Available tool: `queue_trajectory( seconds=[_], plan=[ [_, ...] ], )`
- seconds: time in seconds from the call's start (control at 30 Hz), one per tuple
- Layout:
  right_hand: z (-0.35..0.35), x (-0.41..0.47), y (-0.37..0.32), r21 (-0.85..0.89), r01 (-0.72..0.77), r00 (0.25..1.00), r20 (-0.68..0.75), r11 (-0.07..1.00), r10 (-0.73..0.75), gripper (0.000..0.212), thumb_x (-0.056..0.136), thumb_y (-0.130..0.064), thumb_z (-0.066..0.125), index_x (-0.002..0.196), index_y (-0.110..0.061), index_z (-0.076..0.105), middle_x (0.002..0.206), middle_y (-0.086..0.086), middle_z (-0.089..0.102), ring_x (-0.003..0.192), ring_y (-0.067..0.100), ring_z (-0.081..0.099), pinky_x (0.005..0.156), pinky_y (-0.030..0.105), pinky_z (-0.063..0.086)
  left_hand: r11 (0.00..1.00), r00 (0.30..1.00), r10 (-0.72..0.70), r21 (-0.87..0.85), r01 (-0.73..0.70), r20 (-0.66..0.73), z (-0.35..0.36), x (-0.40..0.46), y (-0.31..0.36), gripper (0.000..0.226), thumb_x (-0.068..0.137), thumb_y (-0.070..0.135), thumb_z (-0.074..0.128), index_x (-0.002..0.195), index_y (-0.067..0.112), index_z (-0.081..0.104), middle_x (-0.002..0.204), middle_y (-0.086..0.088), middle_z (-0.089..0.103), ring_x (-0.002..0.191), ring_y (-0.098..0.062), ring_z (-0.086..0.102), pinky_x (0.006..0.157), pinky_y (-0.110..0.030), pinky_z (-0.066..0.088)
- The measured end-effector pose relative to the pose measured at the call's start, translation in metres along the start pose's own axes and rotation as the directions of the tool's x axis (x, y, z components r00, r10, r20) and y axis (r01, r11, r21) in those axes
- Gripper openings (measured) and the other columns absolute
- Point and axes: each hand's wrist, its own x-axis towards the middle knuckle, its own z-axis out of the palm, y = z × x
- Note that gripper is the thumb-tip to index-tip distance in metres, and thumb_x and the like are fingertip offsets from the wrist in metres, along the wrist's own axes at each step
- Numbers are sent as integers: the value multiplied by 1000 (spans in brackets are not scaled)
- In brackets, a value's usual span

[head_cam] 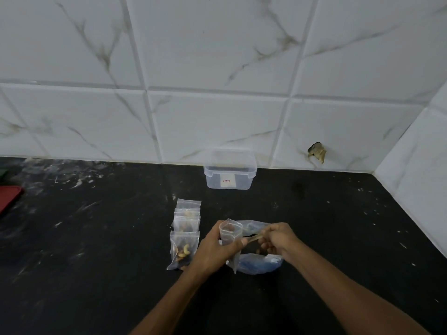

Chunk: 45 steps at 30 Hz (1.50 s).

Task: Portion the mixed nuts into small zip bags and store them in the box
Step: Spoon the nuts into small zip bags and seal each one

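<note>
clear zip bag (231, 235), contents possibly nuts

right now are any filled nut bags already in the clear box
No, the clear box by the wall looks empty, and the filled bags lie in a row on the counter.

The plastic box (229, 174) stands on the countertop (96, 238) against the tiled wall (217, 68). Before it, leftward, lies a row of filled zip bags (185, 234); directly before it, a large plastic bag (260, 263).
</note>
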Motion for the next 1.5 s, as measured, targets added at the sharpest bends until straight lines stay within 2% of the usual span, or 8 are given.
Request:
queue_trajectory(
  seconds=[0.3,0.77,0.87,1.0,1.1,1.27,1.4,1.5],
  plan=[
    [-46,-29,-12,138,40,999,30,990,-45,19,98,-5,49,105,1,66,81,11,67,59,11,55,52,21,45,995,996,63,-69,-68,-62,-9,5,14,32,85,29,74,111,33,56,106,8,68,96,-3,66,74,-19,54],
    [-58,-76,-72,146,375,927,-60,916,-370,16,98,-10,52,96,-9,68,82,9,71,56,10,58,50,22,47,968,966,174,214,-132,-191,5,27,36,49,80,39,76,120,32,51,108,16,63,99,-2,60,79,-20,50],
    [-47,-80,-67,-101,537,823,-153,837,-547,16,97,-12,53,91,-14,68,79,5,71,50,8,60,47,19,47,966,962,170,230,-119,-215,9,31,39,50,79,38,77,121,30,50,106,16,62,97,-4,59,76,-18,46],
    [-30,-83,-53,-447,721,512,-172,530,-842,12,95,-11,56,90,-14,66,71,-4,65,55,9,62,49,19,51,962,962,157,253,-99,-222,13,35,39,49,78,40,77,118,30,51,107,13,63,97,-6,61,78,-22,48],
    [-18,-76,-38,-670,705,293,-20,231,-956,10,92,-9,57,86,-11,65,67,-1,59,55,11,55,50,30,50,964,964,157,247,-101,-216,14,35,38,43,79,38,77,112,33,51,102,15,64,93,-3,62,77,-21,49],
    [-11,-81,-27,-791,594,48,217,-146,-975,27,85,-12,42,82,-10,69,64,1,60,49,8,52,48,13,36,970,957,183,202,-138,-225,15,33,36,38,80,34,76,111,30,53,101,10,68,93,-4,65,81,-25,55],
    [-14,-79,-25,-791,598,38,186,-127,-982,22,87,-9,48,86,-8,70,68,2,62,52,11,56,47,18,49,973,958,179,181,-140,-224,14,34,33,42,80,38,76,114,28,54,103,10,68,94,-4,65,83,-28,56],
    [-21,-81,-29,-691,706,133,-84,153,-988,17,92,-11,53,87,-7,69,72,3,65,58,15,61,52,28,54,981,955,155,154,-119,-251,11,33,29,44,78,40,78,114,29,54,102,13,66,95,-2,63,81,-26,54]
  ],
)
